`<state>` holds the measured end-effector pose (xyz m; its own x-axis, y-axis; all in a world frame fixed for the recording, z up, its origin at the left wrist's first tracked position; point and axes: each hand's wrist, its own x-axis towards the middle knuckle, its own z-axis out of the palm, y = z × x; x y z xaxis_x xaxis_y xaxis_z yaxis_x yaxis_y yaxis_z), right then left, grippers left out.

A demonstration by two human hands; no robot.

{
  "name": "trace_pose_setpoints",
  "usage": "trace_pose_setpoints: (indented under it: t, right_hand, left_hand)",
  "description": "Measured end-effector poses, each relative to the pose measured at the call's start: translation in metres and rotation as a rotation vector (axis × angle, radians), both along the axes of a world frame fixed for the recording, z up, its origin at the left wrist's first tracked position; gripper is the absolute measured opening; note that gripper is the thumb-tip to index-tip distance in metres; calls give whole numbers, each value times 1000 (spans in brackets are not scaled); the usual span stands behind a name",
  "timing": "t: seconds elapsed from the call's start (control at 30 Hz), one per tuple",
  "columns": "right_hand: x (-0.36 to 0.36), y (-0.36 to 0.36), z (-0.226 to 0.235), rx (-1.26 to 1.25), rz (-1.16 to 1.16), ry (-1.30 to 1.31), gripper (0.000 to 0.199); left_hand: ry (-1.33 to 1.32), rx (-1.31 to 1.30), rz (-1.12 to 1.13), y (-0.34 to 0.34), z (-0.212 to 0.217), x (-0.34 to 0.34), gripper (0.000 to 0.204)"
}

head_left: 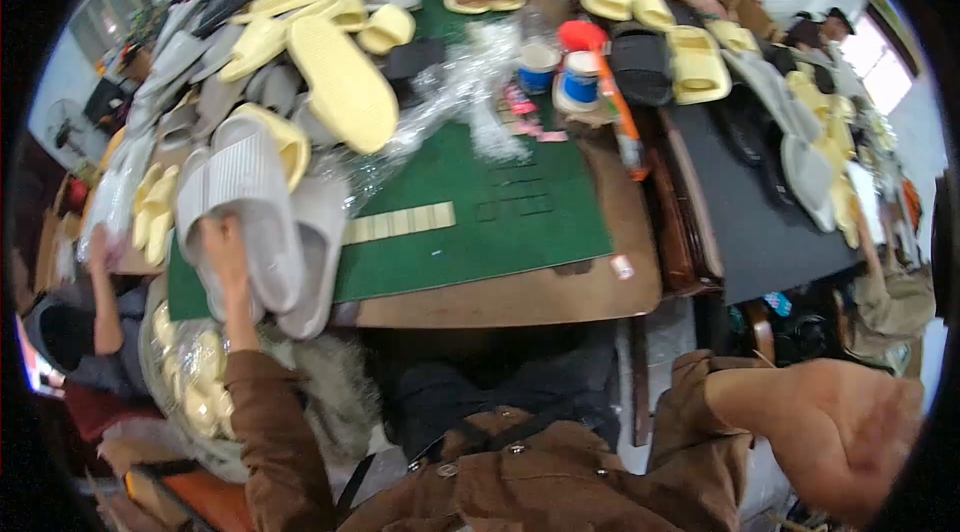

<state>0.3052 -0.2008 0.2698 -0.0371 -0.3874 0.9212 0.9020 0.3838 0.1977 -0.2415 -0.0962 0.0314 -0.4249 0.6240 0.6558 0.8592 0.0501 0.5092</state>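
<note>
In the head view, your left hand is at the grey slipper with the ribbed strap, at the left end of the big table. Your fingers bend in by the strap and their tips are hidden, so I cannot tell how hard they pinch. Your right hand is out low on the right, well apart from the slippers. It is blurry, and I cannot tell if its fingers are spread or pressed together.

The brown table has its near edge just in front of your lap. The green mat stops a little before that edge. A wide stretch of green shows to the right of the cream strip, with some thin dark lines on it. On your left, the slipper pile is high and takes up the room. Clear plastic wrap lies past the strip. On the right, a dark gap splits this table from the black-topped table.

The grey slipper's toe end points away from you and a bit left. Its heel points back toward you and a bit right, so its long way runs between those two. Another grey slipper is just beside it on the right, with its heel past the near edge.
</note>
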Motion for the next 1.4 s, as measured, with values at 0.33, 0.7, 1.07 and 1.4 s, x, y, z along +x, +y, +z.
trace_pose_setpoints:
  t: [0.33, 0.7, 1.07, 1.4]
  right_hand:
    - [116, 38, -67, -586, -10, 398, 17]
    - [242, 159, -187, -1188, -285, 333, 28]
    - [331, 260, -199, -1446, -591, 331, 56]
    - [369, 317, -194, -1492, -869, 378, 59]
  left_hand:
    - [-163, -46, -8, 14, -13, -17, 38]
    - [-222, -205, 26, 27, -19, -72, 55]
    - [-134, -242, 169, -27, 36, 1, 77]
    - [370, -282, 53, -73, 45, 134, 68]
